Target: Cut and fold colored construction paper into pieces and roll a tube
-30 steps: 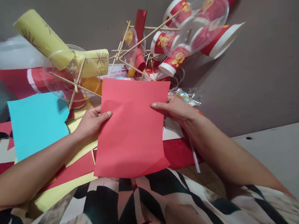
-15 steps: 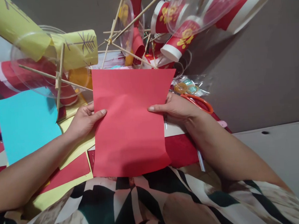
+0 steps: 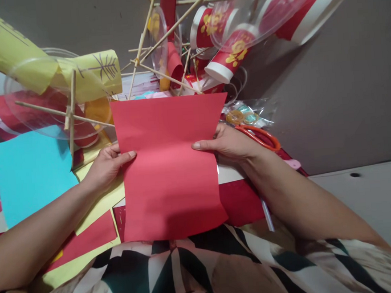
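Note:
A sheet of red paper (image 3: 171, 188) is held up in front of me by its two side edges. My left hand (image 3: 111, 163) pinches the left edge, thumb on the near face and fingers behind. On the opposite edge my right hand (image 3: 227, 144) grips the same way, its fingers mostly hidden behind the sheet. The paper bends gently across its middle, and its lower edge hangs close to my patterned shirt. Orange-handled scissors (image 3: 263, 137) lie just beyond my right wrist. A turquoise sheet (image 3: 32, 173) lies to the left, behind my left forearm.
Wooden stick frames (image 3: 137, 61) with clear plastic discs stand at the back. Red paper cups (image 3: 231, 57) jut in from the upper right, and a yellow paper roll (image 3: 96, 73) from the upper left. A clear packet (image 3: 250, 113) sits by the wall. Yellow paper (image 3: 100, 197) lies underneath.
The red sheet now bends more across its middle, with its top flaring toward the left. Both hands keep their hold. The whole view has shifted slightly.

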Motion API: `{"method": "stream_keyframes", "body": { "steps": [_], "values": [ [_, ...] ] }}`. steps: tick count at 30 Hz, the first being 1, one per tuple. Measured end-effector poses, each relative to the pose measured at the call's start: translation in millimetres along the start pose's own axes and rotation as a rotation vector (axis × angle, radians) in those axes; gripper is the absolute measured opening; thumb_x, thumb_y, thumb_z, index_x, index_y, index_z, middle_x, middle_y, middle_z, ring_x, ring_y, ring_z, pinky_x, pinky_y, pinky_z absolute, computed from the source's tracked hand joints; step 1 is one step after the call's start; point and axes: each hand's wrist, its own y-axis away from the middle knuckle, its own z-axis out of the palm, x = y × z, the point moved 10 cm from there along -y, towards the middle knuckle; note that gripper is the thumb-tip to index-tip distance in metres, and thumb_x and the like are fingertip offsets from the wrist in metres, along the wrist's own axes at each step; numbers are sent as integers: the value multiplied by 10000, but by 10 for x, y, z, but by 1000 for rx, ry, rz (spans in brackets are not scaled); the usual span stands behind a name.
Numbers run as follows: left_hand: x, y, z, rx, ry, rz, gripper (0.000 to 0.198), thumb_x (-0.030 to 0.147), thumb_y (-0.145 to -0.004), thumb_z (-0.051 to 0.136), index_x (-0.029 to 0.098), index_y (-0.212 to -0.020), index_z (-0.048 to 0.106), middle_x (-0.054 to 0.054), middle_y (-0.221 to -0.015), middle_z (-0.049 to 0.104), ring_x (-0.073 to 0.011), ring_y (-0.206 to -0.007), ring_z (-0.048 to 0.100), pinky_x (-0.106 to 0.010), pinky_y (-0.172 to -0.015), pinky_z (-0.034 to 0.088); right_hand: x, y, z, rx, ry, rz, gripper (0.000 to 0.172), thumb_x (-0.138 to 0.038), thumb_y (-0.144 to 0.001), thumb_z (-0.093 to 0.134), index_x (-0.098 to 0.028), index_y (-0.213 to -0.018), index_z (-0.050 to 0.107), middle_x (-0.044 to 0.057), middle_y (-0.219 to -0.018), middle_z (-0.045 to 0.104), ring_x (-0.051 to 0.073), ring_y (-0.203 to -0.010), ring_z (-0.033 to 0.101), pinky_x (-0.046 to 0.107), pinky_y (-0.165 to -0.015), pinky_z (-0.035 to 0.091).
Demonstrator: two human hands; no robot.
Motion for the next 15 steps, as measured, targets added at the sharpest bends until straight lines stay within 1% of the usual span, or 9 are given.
{"method": "stream_keyframes", "body": {
  "steps": [4, 7, 11, 13, 15],
  "values": [
    [8, 0, -21, 22, -6, 14, 188, 218, -723, 828, 189, -901, 776, -47, -881, 794, -169, -720, 734, -313, -753, 598, -57, 7, -2, 11, 55, -27, 427, -333, -512, 940, -199, -876, 759, 61, -954, 787, 240, -850, 737, 387, -810, 612],
    [23, 6, -4, 5, 16, 35, 240, 200, -704, 836, 198, -936, 778, -45, -893, 796, -171, -713, 732, -315, -742, 599, -88, 5, 1, -9, 71, -60, 378, -349, -541, 928, -205, -849, 763, 55, -934, 784, 234, -841, 737, 377, -790, 609],
    [8, 8, -3, 10, 73, 30, 204, 155, -684, 834, 187, -881, 792, -46, -878, 795, -168, -756, 732, -300, -778, 594, -157, 19, -4, -9, 49, -123, 328, -314, -554, 915, -221, -837, 780, 32, -871, 781, 230, -859, 736, 371, -807, 603],
    [9, 12, -14, 26, 92, 25, 208, 142, -664, 835, 185, -862, 792, -48, -875, 793, -182, -776, 733, -322, -801, 595, -167, 35, 0, -1, 38, -113, 289, -304, -551, 912, -229, -800, 786, 25, -827, 779, 228, -823, 736, 379, -795, 604],
    [18, 21, -15, 33, 81, 8, 211, 146, -660, 827, 194, -862, 791, -44, -847, 785, -188, -750, 725, -337, -777, 598, -148, 53, 14, 3, 25, -64, 263, -315, -548, 912, -241, -772, 795, 29, -795, 778, 225, -770, 735, 383, -773, 606]
  ]
}}
